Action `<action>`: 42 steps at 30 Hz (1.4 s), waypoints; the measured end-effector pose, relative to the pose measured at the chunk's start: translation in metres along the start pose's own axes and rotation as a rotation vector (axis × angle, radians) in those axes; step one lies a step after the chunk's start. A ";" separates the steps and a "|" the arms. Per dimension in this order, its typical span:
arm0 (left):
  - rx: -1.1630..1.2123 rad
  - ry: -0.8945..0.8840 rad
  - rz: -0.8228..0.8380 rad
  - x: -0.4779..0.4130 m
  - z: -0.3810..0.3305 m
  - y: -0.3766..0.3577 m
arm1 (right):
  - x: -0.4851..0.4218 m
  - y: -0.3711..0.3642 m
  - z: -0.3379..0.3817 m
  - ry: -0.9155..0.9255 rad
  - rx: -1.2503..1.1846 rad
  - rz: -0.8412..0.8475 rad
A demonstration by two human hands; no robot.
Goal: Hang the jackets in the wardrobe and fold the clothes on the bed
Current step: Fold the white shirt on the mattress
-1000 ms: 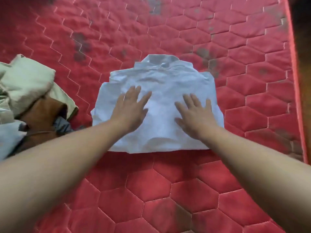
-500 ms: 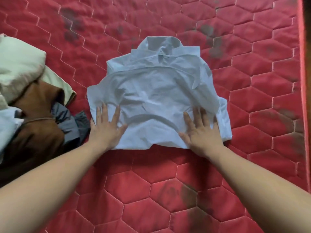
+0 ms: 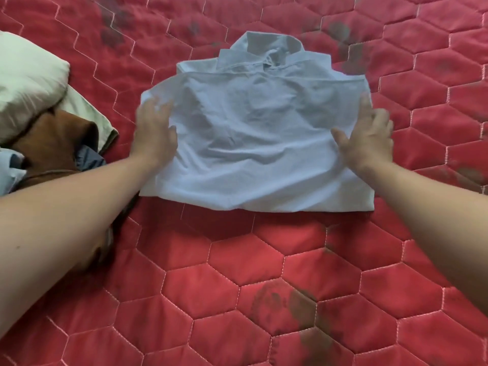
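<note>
A white collared shirt (image 3: 258, 143) lies folded into a rough square on the red quilted bed (image 3: 237, 286), collar at the far side. My left hand (image 3: 154, 133) rests on the shirt's left edge with its fingers stretched forward; it is motion-blurred. At the right edge is my right hand (image 3: 367, 138), thumb on top of the cloth and fingers running along the side. Neither hand visibly grips the fabric.
A heap of unfolded clothes sits at the left: a cream garment (image 3: 26, 80), a brown one (image 3: 52, 143) and a grey-blue piece (image 3: 88, 157). My left forearm passes over the heap's near side. Dark stains mark the quilt.
Both hands slid from the shirt's near edge outward to its left and right sides. The shirt's front now lies flatter.
</note>
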State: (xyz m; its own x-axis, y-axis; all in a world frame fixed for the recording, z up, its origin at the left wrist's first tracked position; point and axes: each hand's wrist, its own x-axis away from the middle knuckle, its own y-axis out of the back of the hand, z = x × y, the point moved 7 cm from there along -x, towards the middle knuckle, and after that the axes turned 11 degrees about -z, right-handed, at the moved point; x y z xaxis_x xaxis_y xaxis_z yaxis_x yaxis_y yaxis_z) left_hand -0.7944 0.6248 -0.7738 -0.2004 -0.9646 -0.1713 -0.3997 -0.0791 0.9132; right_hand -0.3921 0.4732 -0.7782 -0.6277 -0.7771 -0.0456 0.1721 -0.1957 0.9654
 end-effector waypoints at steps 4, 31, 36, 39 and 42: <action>0.229 0.650 -0.080 -0.016 0.028 0.005 | -0.034 0.000 0.014 -0.172 -0.204 0.026; -0.217 -0.487 0.432 0.009 -0.076 -0.090 | 0.019 -0.070 0.082 0.519 0.170 0.187; -0.081 -0.676 0.202 0.047 -0.081 -0.043 | 0.084 -0.037 0.070 0.824 0.053 0.003; -0.245 -0.735 0.304 0.079 -0.053 -0.032 | 0.117 -0.029 0.045 0.879 0.124 0.033; -0.345 -0.635 0.226 0.062 -0.041 -0.029 | 0.110 -0.025 0.043 0.819 0.195 -0.026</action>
State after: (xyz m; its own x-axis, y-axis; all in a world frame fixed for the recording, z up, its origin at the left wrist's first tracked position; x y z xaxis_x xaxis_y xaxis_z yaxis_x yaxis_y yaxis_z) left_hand -0.7589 0.5570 -0.7961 -0.7626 -0.6449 -0.0507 -0.0058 -0.0715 0.9974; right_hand -0.4978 0.4181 -0.7964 0.1329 -0.9768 -0.1677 -0.0164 -0.1714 0.9851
